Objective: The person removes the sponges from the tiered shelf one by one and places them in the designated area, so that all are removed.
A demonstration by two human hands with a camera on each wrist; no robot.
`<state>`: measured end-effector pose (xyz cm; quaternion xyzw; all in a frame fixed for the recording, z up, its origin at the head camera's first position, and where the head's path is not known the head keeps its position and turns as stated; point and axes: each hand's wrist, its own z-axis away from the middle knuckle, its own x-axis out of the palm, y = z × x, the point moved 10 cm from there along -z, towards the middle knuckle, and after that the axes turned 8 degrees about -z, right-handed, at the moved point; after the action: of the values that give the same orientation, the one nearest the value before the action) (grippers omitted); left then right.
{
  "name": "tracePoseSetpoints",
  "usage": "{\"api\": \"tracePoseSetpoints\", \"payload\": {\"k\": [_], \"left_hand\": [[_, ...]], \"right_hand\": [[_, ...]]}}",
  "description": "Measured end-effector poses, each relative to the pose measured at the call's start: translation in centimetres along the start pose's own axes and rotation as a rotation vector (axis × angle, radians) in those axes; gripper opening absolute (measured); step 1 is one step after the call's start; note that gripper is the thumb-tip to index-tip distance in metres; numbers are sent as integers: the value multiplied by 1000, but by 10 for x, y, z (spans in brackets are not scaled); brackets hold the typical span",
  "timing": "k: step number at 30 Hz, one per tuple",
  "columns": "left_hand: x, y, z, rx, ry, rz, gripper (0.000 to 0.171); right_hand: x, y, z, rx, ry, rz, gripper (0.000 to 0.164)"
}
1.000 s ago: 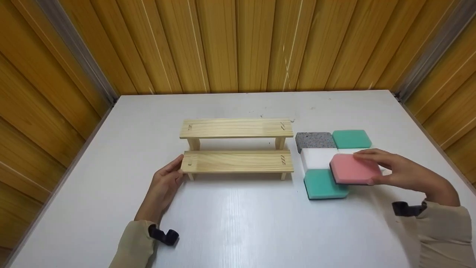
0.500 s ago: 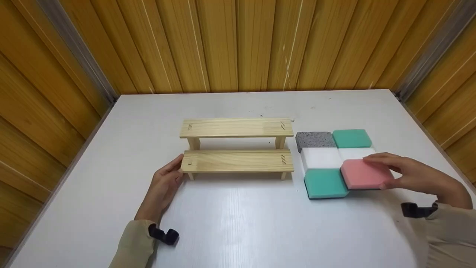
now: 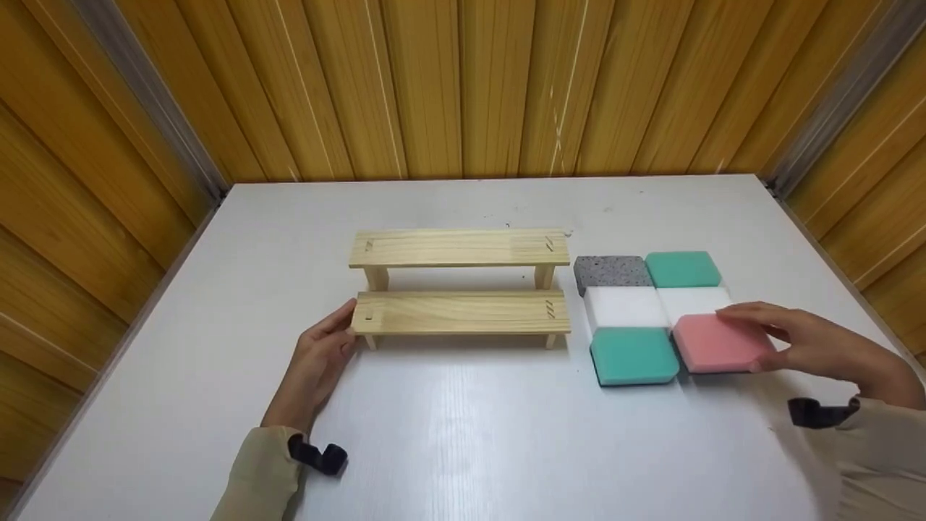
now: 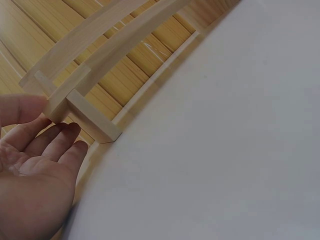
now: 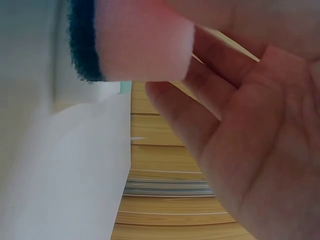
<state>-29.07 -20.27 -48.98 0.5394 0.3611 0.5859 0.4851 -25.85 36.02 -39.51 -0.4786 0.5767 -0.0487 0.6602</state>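
Note:
My right hand point(image 3: 817, 351) pinches a pink sponge point(image 3: 723, 344) between thumb and fingers, close over the table at the right. Dark scouring backing point(image 5: 85, 40) shows on the sponge's underside in the right wrist view. Left of it lies a green sponge point(image 3: 635, 354); behind it are two white sponges, one of them point(image 3: 694, 300) partly covered by the pink one. At the left end of a two-step wooden stand point(image 3: 463, 313), my left hand point(image 3: 324, 347) grips the lower step's corner, thumb and fingertips at the board point(image 4: 62, 102) in the left wrist view.
A grey speckled sponge point(image 3: 613, 272) and another green sponge point(image 3: 684, 269) form the back row of the sponge group. The stand's upper step point(image 3: 459, 248) rises behind the lower one. Wood-patterned panels point(image 3: 492, 87) enclose the white table point(image 3: 463, 434) at the back and sides.
My right hand has carried the pink sponge rightward and toward me, off the front green sponge's corner to a spot beside it. The left hand stays at the stand.

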Motion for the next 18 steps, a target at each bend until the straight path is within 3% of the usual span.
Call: {"api": "tracePoseSetpoints", "payload": {"k": [10, 18], "left_hand": [[0, -1, -1, 2, 1, -5, 59], [-2, -1, -1, -18, 18, -27, 59]], "right_hand": [[2, 7, 4, 0, -17, -88, 69], [0, 11, 8, 36, -4, -4, 69]]}}
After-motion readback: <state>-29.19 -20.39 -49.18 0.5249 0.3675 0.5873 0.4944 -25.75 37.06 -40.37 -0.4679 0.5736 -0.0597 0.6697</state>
